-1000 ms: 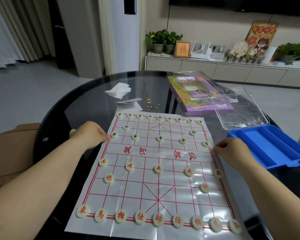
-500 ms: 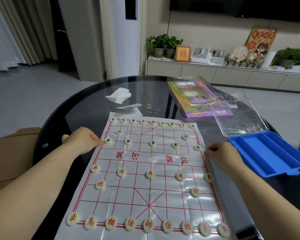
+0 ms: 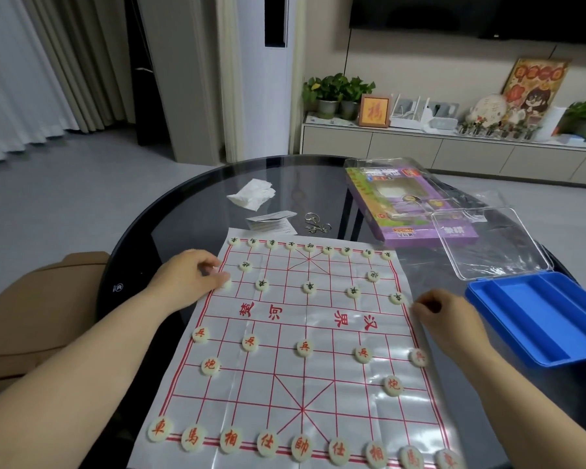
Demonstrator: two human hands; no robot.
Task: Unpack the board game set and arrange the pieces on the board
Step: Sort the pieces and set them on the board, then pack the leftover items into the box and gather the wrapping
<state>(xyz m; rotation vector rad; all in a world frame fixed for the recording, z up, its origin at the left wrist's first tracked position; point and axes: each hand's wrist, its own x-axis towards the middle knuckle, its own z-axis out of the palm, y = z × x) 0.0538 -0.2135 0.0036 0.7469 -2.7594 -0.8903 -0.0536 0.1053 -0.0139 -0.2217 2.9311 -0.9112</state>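
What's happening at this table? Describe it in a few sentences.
A person is setting up Chinese chess on a board on a glass table. The pieces stand in their starting rows. The left hand is curled at the board's left edge, fingertips at the leftmost far pawn. The right hand is curled at the right edge. Whether either grips anything is unclear. The blue tray lies to the right.

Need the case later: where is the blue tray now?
Head view, right side: the blue tray lies just right of the right hand and the board, with the clear lid at its far edge.
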